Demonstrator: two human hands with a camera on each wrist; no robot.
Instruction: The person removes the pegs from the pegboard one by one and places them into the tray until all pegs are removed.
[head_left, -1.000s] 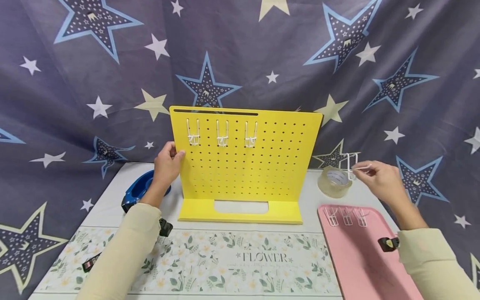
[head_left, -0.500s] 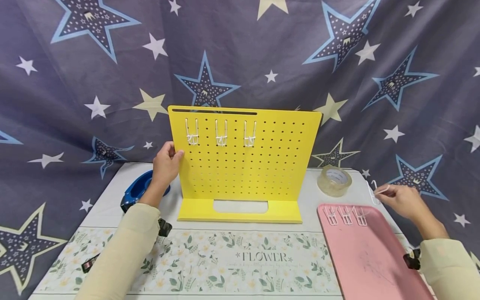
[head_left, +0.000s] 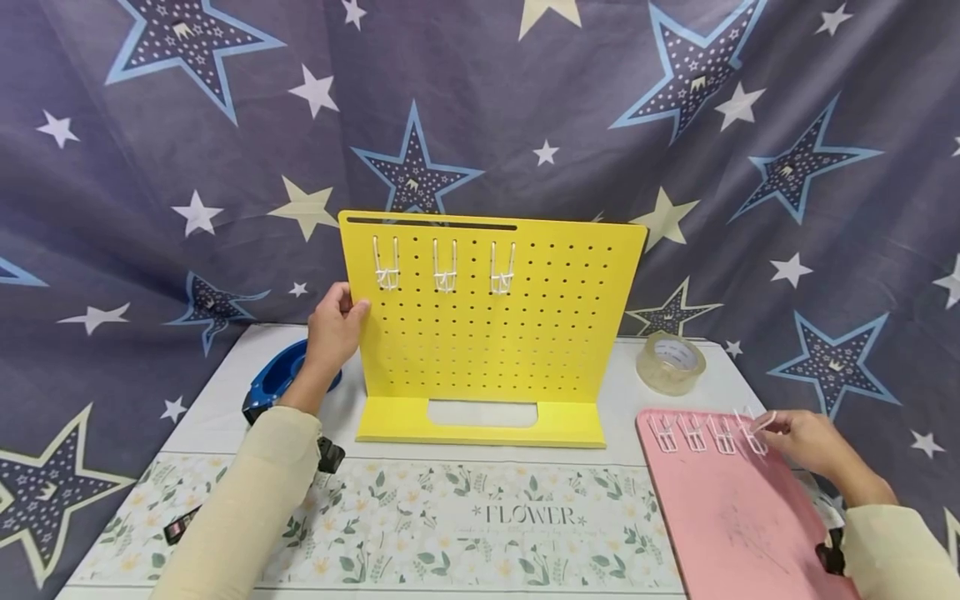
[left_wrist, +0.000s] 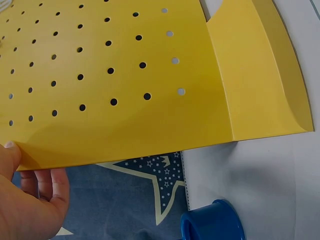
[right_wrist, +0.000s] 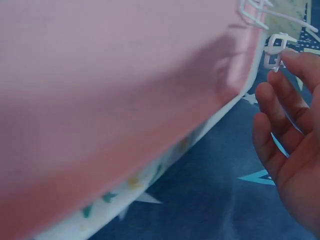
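Note:
A yellow pegboard (head_left: 558,350) stands upright on its base at mid-table, three white wire hooks (head_left: 445,268) hanging along its upper left. My left hand (head_left: 333,329) grips its left edge, thumb on the front and fingers behind, as the left wrist view also shows. Over the far right corner of the pink tray (head_left: 720,521), my right hand (head_left: 813,446) pinches a white wire hook (right_wrist: 275,48) between thumb and index finger; the other fingers are loosely bent. Three similar hooks (head_left: 694,435) lie in a row along the tray's far end, just left of the held one.
Behind the tray sits a roll of clear tape (head_left: 671,364). A blue tape dispenser (head_left: 279,372) is partly hidden behind my left forearm. A small black object (head_left: 180,525) lies at the left on the flowered runner (head_left: 450,525). A starred curtain (head_left: 525,100) hangs behind.
My right hand has come down and to the right with the hook, from beside the tape roll to the tray's far right corner. The left hand keeps its grip on the pegboard.

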